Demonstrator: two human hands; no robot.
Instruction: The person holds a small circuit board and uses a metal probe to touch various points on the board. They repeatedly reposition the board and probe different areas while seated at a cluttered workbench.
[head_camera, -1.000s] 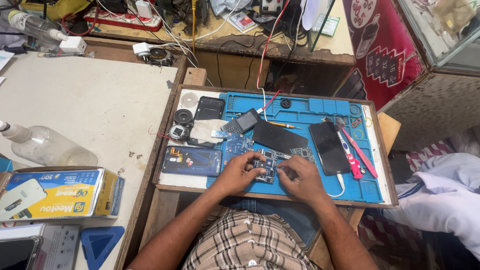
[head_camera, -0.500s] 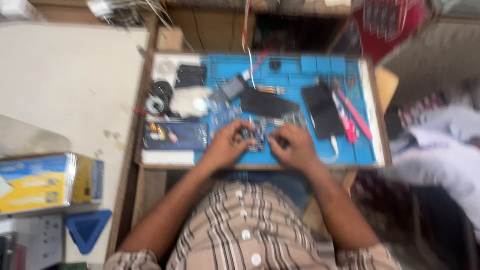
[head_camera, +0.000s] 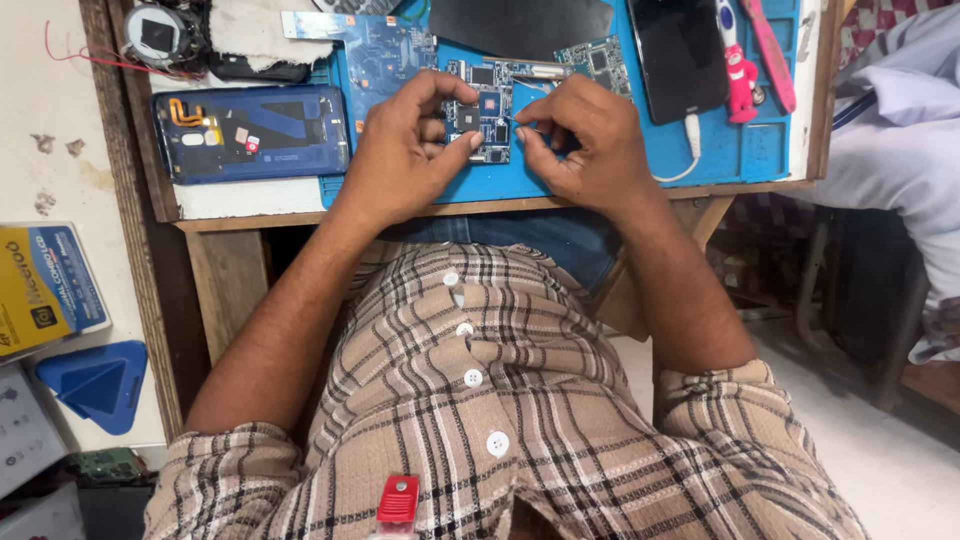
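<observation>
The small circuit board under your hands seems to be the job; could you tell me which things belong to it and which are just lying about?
In hand:
circuit board
left hand
right hand
blue mat

Lying about:
open blue phone
black phone
red toothbrush
yellow box

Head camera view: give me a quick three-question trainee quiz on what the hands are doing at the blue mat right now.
1. True or false: both hands meet at the small circuit board on the blue mat.
2. Which hand's fingers pinch a thin metal tool? A) left hand B) right hand
3. What lies left of the left hand, its back cover off?

Key:
1. True
2. B
3. The opened blue phone
</observation>
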